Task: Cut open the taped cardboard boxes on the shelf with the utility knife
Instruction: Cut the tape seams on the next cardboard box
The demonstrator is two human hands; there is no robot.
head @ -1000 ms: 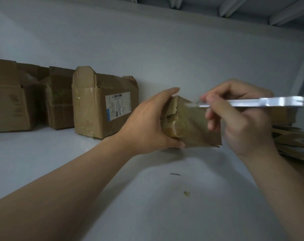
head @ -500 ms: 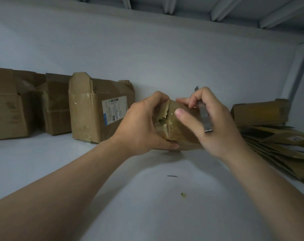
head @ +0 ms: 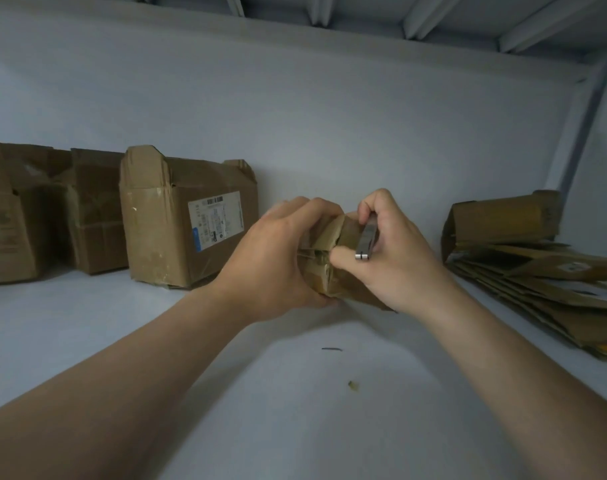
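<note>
- The small box point(head: 321, 280) stood on the white shelf point(head: 226, 393), near its middle and between both hands.
- The left hand point(head: 281, 258) gripped the box's left end, fingers curled over the top and thumb underneath.
- The right hand point(head: 399, 265) was curled round the knife point(head: 366, 240), its thumb pressing the taped seam on the near end of the box.
- The knife's metal handle lay against the box's upper right side, inside the fingers; its blade could not be seen.
- A labelled box point(head: 177, 220) stood to the left by the back wall, with two boxes point(head: 52, 213) beyond it.
- Flat cardboard point(head: 555, 282) lay stacked at the right.
</note>
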